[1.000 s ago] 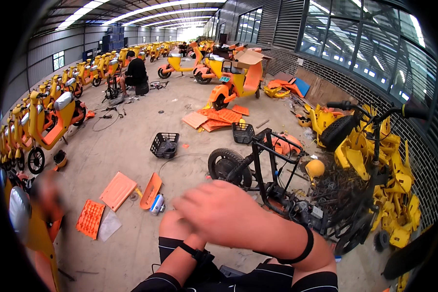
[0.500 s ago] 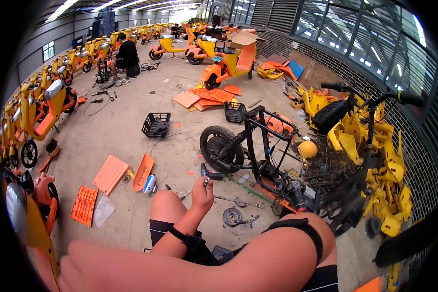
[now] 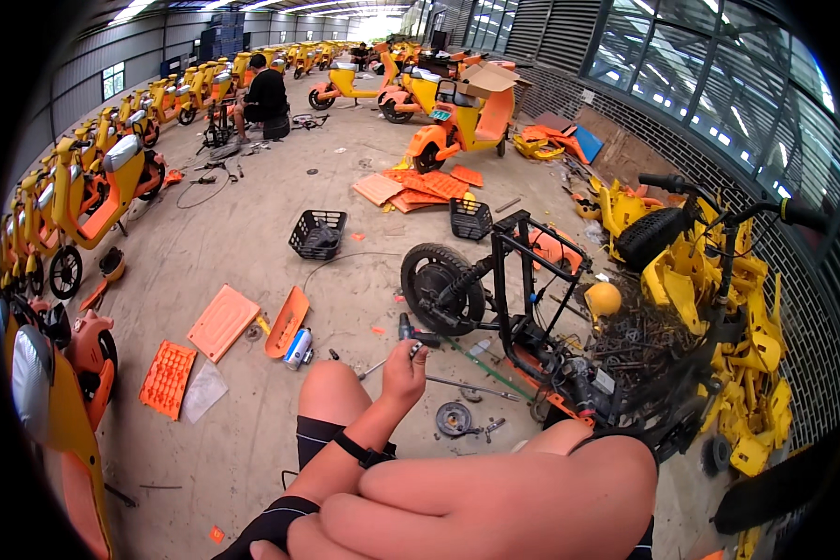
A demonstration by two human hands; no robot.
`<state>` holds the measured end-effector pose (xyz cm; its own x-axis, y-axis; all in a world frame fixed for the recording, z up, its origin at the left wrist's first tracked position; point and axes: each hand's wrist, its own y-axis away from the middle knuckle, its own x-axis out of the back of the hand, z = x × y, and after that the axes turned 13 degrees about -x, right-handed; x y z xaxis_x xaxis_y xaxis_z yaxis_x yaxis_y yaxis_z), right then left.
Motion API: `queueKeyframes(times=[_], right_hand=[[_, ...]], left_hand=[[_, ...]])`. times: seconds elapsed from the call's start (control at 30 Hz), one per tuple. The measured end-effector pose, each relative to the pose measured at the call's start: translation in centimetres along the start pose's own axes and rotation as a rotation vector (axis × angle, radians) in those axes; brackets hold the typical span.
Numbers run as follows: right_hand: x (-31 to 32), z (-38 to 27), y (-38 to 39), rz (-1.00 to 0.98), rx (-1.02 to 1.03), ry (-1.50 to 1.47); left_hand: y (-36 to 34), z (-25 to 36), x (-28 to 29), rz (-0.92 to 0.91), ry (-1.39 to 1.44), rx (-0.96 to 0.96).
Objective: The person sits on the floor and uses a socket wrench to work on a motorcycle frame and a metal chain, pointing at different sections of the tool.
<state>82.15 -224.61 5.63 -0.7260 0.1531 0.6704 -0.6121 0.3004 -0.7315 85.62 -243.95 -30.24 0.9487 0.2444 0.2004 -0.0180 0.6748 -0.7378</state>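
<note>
My left hand [image 3: 402, 375], with a black band at its wrist, is raised above my left knee. Its fingers are closed round a small dark and silvery metal piece [image 3: 416, 350], too small to name. Just beyond the fingertips appears a black cordless drill [image 3: 421, 334]; whether the hand touches it I cannot tell. My right hand [image 3: 495, 485] fills the lower middle, very near the camera. Its fingers stretch left, with no object visible in them. A stripped scooter frame [image 3: 504, 280] with a black rear wheel [image 3: 441, 290] stands ahead to the right.
A round metal hub part [image 3: 454, 419] and a long rod [image 3: 472, 388] lie on the floor. Orange panels [image 3: 224, 322], a spray can [image 3: 299, 348] and a black basket [image 3: 318, 234] are to the left. Yellow covers [image 3: 747, 392] pile up at right. Another person [image 3: 266, 95] sits farther off.
My right hand has drawn back from the lower left toward the middle. The whole view has shifted slightly, moving the scene rightward; my left hand keeps its grip.
</note>
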Motion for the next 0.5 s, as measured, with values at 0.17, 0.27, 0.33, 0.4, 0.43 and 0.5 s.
queueKeyframes(times=[0.17, 0.27, 0.33, 0.4, 0.43, 0.5], right_hand=[[3.0, 0.7, 1.9, -0.121, -0.025, 0.075], [6.0, 2.4, 4.5, -0.254, -0.23, 0.206], [6.1, 7.0, 6.8, -0.226, -0.532, 0.274], [5.7, 12.9, 9.6, -0.065, -0.87, 0.177], [4.6, 15.6, 11.7, -0.043, -1.019, 0.116], [2.2, 20.3, 17.1, -0.209, -1.399, -0.022]], left_hand=[[0.1, 0.1, -0.2, -0.044, 0.014, 0.086], [0.0, 0.1, -0.3, -0.028, 0.01, 0.041], [0.0, 0.1, -0.4, -0.033, 0.021, 0.1], [0.0, 0.2, -0.3, -0.019, 0.019, 0.059], [0.0, 0.2, -0.2, -0.016, 0.029, 0.051], [0.0, 0.3, -0.1, -0.021, 0.021, 0.024]])
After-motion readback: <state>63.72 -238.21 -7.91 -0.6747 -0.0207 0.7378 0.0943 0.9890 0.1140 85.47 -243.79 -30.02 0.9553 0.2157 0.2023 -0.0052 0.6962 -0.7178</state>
